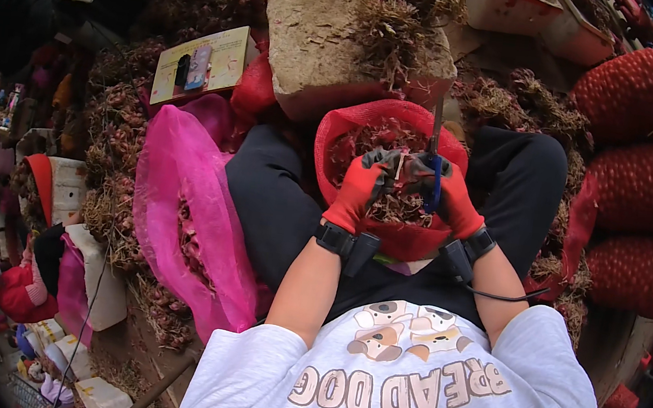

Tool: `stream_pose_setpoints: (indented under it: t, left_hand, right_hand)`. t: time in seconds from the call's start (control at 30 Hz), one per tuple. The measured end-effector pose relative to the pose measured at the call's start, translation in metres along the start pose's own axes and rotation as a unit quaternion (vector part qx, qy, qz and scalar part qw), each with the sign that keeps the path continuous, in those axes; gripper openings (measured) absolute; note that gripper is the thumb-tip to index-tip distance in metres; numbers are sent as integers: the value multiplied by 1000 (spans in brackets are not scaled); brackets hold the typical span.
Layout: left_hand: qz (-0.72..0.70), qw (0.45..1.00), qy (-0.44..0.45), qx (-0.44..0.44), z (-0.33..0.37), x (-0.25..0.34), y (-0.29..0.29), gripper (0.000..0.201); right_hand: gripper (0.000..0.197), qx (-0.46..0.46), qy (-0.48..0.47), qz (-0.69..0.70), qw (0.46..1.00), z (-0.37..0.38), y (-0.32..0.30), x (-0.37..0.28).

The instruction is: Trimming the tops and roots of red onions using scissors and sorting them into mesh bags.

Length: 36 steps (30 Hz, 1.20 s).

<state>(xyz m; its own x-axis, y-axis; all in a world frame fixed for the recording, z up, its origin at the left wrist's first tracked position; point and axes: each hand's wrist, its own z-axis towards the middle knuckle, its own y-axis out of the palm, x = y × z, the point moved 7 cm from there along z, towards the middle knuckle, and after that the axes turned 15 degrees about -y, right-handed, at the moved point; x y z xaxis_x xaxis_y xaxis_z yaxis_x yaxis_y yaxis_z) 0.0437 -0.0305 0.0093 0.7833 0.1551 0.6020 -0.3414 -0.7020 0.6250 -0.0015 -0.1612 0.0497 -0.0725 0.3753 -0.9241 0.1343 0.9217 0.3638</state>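
Both my hands wear red gloves with dark grey fingers and are close together over a red mesh sack (343, 116) between my legs. In my right hand (452, 193) is a pair of scissors (433, 186) with blue handles, its dark blades pointing away from me. The fingers of my left hand (369, 178) are closed around a shallot, mostly hidden, with a pale dry stalk (400, 167) showing beside the scissors. Reddish shallots and dry skins (391, 209) fill the sack beneath my hands.
A pale stone block (321, 48) stands beyond the sack, with bunched dry shallots (405, 30) on top. At left lies a pink mesh bag (174, 185) holding shallots. A phone (198, 67) rests on a flat box (231, 54). Full red sacks (630, 184) are stacked at right.
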Motion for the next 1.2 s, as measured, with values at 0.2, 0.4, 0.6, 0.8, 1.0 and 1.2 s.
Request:
stream_pose_setpoints:
  t: [0.2,0.4,0.6,0.8,1.0,1.2]
  left_hand:
    - [219,965,137,-47,-17,24,39,11]
    - [122,984,114,61,-12,24,11,29]
    - [85,991,92,53,1,13,13,48]
    - [163,983,26,86,-19,18,28,18]
    - [-26,990,85,108,-49,40,4,11]
    - [116,847,365,368,-205,115,-7,7]
  right_hand:
    - [23,1,5,93,996,0,-17,10]
    - [17,31,27,119,992,2,-16,19]
    - [19,-68,98,213,970,0,-19,37]
    - [31,-23,167,167,971,-13,-6,38]
    - [40,15,159,59,985,-7,-14,37]
    - [32,24,104,97,990,-2,-15,32]
